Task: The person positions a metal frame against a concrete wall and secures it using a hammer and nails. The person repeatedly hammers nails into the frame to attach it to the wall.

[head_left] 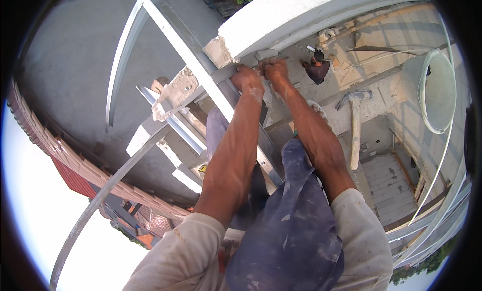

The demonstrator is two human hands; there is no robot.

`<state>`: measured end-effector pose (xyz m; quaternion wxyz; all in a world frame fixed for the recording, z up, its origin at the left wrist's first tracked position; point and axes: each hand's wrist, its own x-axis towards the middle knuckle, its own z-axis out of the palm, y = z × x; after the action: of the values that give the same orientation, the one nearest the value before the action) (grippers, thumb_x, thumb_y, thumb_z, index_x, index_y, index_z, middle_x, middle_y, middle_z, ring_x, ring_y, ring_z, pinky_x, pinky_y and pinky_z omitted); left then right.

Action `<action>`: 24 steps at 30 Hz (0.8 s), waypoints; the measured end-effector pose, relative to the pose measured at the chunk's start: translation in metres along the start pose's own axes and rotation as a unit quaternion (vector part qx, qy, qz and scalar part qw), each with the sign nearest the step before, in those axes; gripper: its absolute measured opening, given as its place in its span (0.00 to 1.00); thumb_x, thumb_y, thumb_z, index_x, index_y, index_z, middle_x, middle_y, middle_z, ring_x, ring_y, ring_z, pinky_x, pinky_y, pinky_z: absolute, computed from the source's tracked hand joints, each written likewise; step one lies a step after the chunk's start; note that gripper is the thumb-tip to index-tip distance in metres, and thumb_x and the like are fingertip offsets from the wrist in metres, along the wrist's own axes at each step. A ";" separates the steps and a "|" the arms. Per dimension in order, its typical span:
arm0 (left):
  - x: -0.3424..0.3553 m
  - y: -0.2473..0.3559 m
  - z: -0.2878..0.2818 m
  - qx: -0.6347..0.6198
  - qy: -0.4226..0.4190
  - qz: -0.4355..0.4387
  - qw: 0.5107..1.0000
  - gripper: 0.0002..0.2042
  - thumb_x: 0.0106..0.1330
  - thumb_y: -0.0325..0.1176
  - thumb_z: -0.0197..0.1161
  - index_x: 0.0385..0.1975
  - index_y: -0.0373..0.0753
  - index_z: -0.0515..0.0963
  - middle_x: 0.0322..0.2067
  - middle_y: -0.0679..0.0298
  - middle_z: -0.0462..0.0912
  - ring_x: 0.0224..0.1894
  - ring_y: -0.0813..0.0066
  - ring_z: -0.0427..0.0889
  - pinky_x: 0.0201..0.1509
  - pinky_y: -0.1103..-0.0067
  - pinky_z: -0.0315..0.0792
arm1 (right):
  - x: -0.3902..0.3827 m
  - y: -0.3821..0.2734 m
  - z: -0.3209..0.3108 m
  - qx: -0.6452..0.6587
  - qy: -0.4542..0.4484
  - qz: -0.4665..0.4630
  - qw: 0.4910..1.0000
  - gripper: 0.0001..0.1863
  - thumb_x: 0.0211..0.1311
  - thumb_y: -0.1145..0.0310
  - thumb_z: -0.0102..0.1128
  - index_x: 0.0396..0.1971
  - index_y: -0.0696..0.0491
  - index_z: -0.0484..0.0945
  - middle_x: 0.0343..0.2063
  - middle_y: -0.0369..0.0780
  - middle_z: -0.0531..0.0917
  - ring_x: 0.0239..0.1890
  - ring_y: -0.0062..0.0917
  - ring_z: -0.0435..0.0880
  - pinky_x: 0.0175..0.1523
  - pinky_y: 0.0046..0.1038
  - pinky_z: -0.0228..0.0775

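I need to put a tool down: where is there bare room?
The grey surface looks bare between roof tiles and curved metal strip; its height is unclear. It is crowded around the left hand and right hand: metal beam, broken concrete.

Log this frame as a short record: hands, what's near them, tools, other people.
left hand: fingers curled at a grey bar; exact grip hidden
right hand: beside the left hand, fingers curled
metal beam: pale, diagonal, upper part left of the hands
hammer: wooden-handled, unheld, right of the hands
bucket: pale, far right
co-worker: on a lower level
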<state>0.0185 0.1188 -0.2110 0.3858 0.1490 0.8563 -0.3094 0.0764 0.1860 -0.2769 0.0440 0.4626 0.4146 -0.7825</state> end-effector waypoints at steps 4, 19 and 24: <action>0.000 -0.001 -0.002 -0.002 -0.008 -0.002 1.000 0.31 0.62 0.44 0.73 0.66 0.49 0.74 0.66 0.61 0.72 0.69 0.65 0.75 0.65 0.72 0.77 | 0.006 0.003 0.008 0.013 0.016 0.026 0.999 0.06 0.67 0.75 0.62 0.34 0.61 0.85 0.27 0.42 0.88 0.21 0.19 0.77 0.26 0.23 0.68; -0.006 -0.004 -0.006 -0.011 -0.015 -0.009 1.000 0.30 0.65 0.44 0.71 0.68 0.49 0.71 0.65 0.59 0.73 0.66 0.64 0.78 0.64 0.72 0.77 | 0.023 0.016 0.002 0.122 -0.035 0.060 0.990 0.05 0.69 0.79 0.61 0.33 0.65 0.80 0.32 0.51 0.87 0.19 0.19 0.74 0.22 0.22 0.63; -0.012 -0.006 -0.014 -0.024 -0.016 -0.018 0.999 0.29 0.68 0.47 0.69 0.67 0.45 0.71 0.65 0.58 0.73 0.66 0.64 0.79 0.63 0.72 0.77 | 0.021 0.016 0.004 0.117 -0.044 0.063 0.990 0.03 0.71 0.79 0.59 0.37 0.63 0.80 0.33 0.48 0.88 0.21 0.20 0.76 0.24 0.22 0.66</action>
<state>0.0157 0.1226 -0.1920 0.3977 0.1192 0.8596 -0.2980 0.0696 0.1794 -0.3018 0.0573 0.4552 0.2877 -0.8407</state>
